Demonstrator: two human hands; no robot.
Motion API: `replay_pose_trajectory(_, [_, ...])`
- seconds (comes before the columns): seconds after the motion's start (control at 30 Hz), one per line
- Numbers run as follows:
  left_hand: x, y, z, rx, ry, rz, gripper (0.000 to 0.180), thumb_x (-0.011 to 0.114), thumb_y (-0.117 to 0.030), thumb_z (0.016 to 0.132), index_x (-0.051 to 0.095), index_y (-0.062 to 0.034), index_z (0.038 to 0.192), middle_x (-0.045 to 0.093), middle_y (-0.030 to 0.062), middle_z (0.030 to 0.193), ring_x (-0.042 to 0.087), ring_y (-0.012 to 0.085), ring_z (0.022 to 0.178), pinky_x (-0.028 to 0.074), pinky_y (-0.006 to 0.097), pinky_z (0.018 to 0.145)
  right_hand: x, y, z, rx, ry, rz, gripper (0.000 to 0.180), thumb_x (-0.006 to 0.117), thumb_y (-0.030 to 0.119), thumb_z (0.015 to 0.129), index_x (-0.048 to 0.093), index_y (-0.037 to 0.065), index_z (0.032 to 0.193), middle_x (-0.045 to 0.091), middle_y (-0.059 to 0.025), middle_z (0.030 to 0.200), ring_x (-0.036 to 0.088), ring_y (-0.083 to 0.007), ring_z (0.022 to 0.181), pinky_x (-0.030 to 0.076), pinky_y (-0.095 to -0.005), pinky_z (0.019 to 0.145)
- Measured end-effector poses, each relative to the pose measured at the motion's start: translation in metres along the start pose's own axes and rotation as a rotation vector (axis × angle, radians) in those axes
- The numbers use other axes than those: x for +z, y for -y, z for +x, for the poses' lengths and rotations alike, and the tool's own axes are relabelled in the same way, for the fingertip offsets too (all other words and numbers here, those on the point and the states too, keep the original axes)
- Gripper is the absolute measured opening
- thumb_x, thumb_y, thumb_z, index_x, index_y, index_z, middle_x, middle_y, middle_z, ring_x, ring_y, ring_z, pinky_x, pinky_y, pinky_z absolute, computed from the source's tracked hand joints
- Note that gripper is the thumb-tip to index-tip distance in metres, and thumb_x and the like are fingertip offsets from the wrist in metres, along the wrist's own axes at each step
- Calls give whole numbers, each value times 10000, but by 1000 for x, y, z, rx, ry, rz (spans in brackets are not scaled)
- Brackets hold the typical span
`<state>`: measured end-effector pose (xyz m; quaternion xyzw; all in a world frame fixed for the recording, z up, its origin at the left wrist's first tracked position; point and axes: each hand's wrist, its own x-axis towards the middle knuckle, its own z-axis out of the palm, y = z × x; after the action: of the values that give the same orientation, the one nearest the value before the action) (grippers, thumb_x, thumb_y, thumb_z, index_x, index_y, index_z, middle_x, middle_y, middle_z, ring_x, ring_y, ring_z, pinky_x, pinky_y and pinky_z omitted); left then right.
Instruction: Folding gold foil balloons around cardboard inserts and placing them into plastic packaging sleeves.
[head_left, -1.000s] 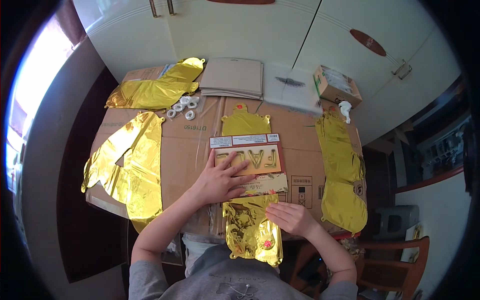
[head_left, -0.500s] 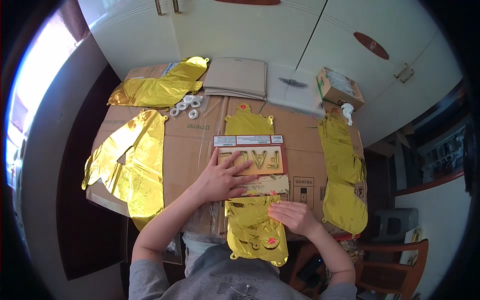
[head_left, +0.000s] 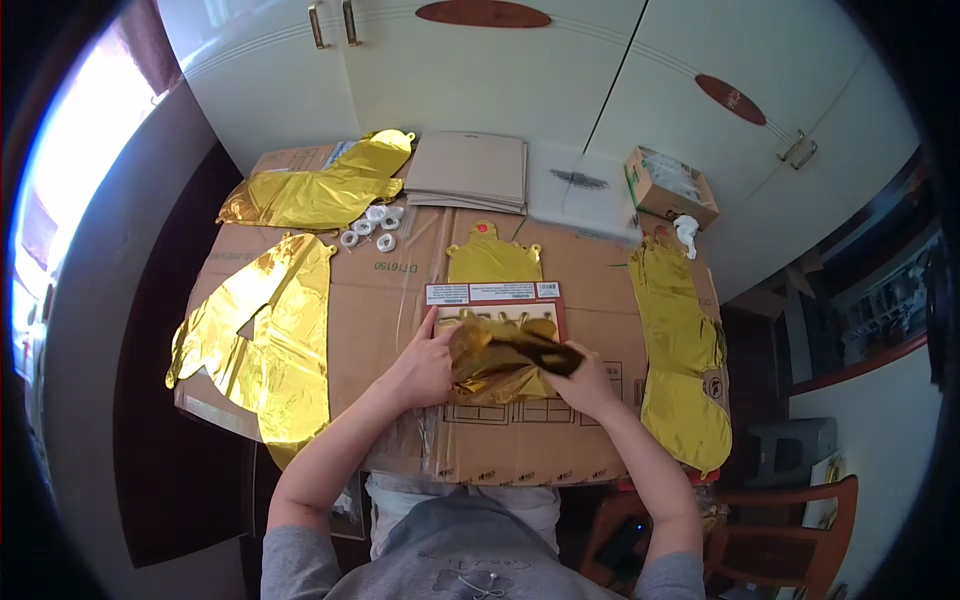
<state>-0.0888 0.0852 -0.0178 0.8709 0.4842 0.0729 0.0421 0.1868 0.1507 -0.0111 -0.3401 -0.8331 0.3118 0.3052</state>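
A crumpled gold foil balloon (head_left: 500,352) lies folded up on a flat printed package card (head_left: 495,296) in the middle of the cardboard-covered table (head_left: 380,300). My left hand (head_left: 420,365) presses on the balloon's left side and the card. My right hand (head_left: 585,385) grips the balloon's right end, lifted over the card. A flat gold balloon (head_left: 493,260) lies just beyond the card.
Flat gold foil balloons lie at the left (head_left: 262,345), far left back (head_left: 315,190) and right (head_left: 685,350). Several small white tape rolls (head_left: 372,227), a stack of cardboard sheets (head_left: 470,170), a clear plastic bag (head_left: 585,190) and an open small box (head_left: 670,185) sit at the back. White cabinets stand behind; a wooden chair (head_left: 790,520) at lower right.
My right hand has lifted the gold balloon from the table's near edge and folded it up onto the card. My left hand stayed on the card's left side.
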Motion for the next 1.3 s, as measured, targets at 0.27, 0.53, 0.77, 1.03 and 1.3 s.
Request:
replay_pose_trajectory(0.27, [12,12,-2,52,-114,-102,308,597,-174,708,674,-73,988,655,74,1031,544,246,1153,116,564,1192,12,-10,4,-38,-17,-230,265,742,176,803,597,-26,893,628,-130,838,585,-300,851,491,-393,727])
replay_pose_trajectory(0.53, [-4,9,1,34,26,-59,316,607,-170,704,674,-68,995,665,87,998,554,265,1159,128,555,1190,21,2,11,24,-188,-235,415,716,148,821,563,13,1182,552,-166,1215,495,-393,1137,410,-469,963])
replay_pose_trajectory(0.77, [-17,-3,-12,-204,-194,88,421,600,-144,720,642,0,1114,616,153,1175,544,283,1199,312,515,1123,18,-6,10,-110,106,-518,443,635,159,883,566,88,1315,473,-144,1428,374,-349,1375,351,-467,1080])
replay_pose_trajectory(1.03, [-22,-126,-31,-39,-196,-139,537,625,-333,864,559,21,1263,517,195,1359,463,348,1302,372,462,1082,21,-5,8,-123,57,-490,409,587,115,894,570,48,1297,498,-130,1400,425,-345,1332,362,-464,1074])
replay_pose_trajectory(1.3, [-9,-113,-27,-115,-32,-7,850,455,-689,867,446,-35,1409,420,191,1462,319,402,1399,192,643,1110,21,-5,8,-117,15,-453,403,555,81,884,570,34,1283,517,-153,1369,451,-355,1302,375,-462,1069])
